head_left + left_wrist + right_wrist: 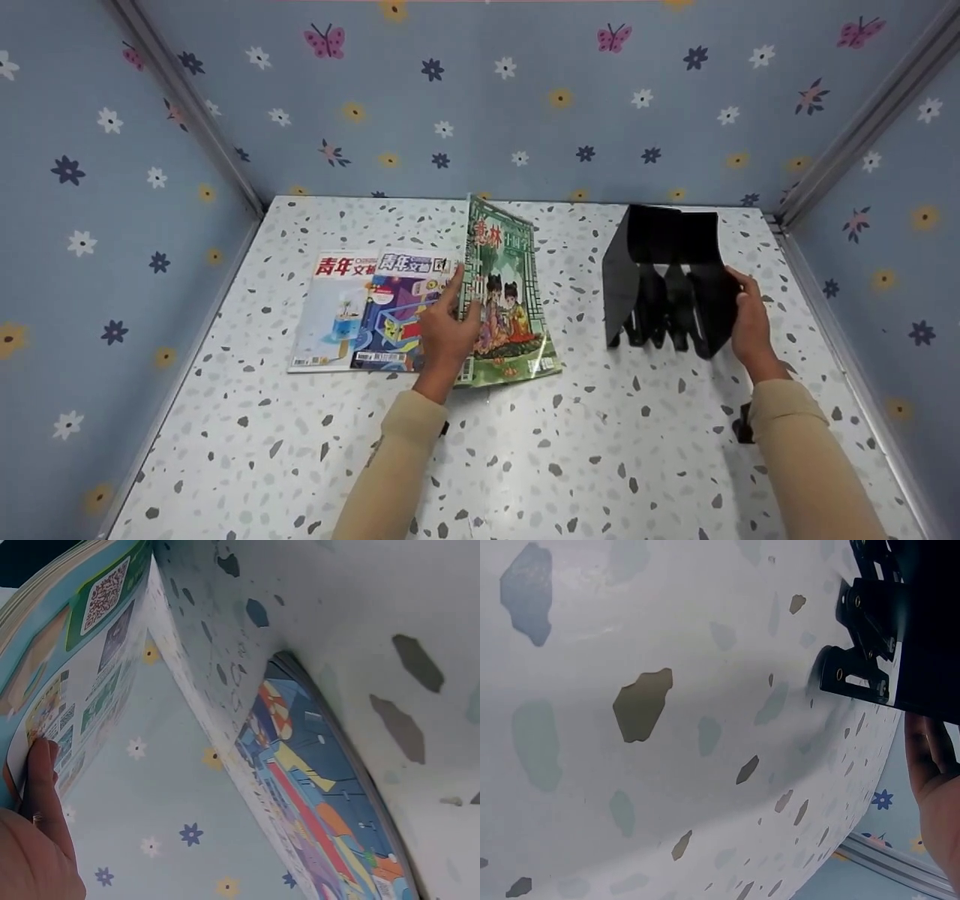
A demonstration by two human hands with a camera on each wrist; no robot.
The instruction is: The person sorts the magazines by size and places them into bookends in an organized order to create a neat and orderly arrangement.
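Observation:
A green illustrated magazine (506,300) stands tilted on its lower edge in the middle of the table. My left hand (448,330) grips it at the spine side, thumb on the cover; the left wrist view shows fingers (46,780) against its other face. Left of it lie two magazines, a purple one (390,322) overlapping a white one (326,322). On the right stands a black bookend rack (621,281) with upright panels and a slotted base. My right hand (752,322) rests along the outside of its right panel, fingers mostly straight.
The speckled white table (570,465) is enclosed by flowered blue panels (480,97) at the back and both sides. Metal corner posts (196,105) join them. A small black object (742,426) shows beside the right sleeve.

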